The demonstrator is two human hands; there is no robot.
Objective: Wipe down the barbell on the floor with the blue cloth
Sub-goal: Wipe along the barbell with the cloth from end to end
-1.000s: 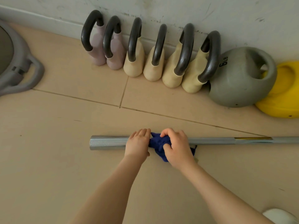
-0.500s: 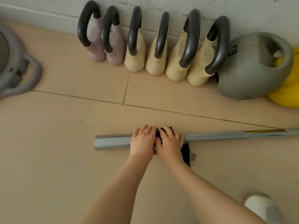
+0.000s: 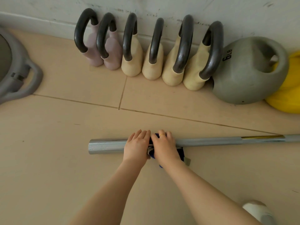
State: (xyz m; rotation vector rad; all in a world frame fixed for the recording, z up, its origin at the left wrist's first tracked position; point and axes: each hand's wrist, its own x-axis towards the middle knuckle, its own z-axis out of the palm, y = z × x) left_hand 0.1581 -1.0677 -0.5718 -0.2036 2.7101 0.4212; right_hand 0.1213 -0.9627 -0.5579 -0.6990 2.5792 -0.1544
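Note:
A silver barbell [image 3: 107, 146] lies across the beige tiled floor, its thick sleeve end at the left and its thinner shaft running off the right edge. My left hand [image 3: 137, 146] rests over the sleeve, gripping it. Right beside it, touching, my right hand [image 3: 164, 147] presses the blue cloth [image 3: 181, 154] around the bar. Most of the cloth is hidden under my right hand; only dark blue edges show between the hands and below the bar.
Several kettlebells [image 3: 152, 52] with dark handles line the wall behind the bar, then a grey 6 LB kettlebell [image 3: 250, 72] and a yellow one [image 3: 289, 95]. A grey round device [image 3: 17, 73] sits far left. A white shoe [image 3: 258, 211] shows bottom right.
My right hand slid left with the cloth until it met my left hand, and the cloth went from a loose visible bunch to mostly covered. My view shifted slightly.

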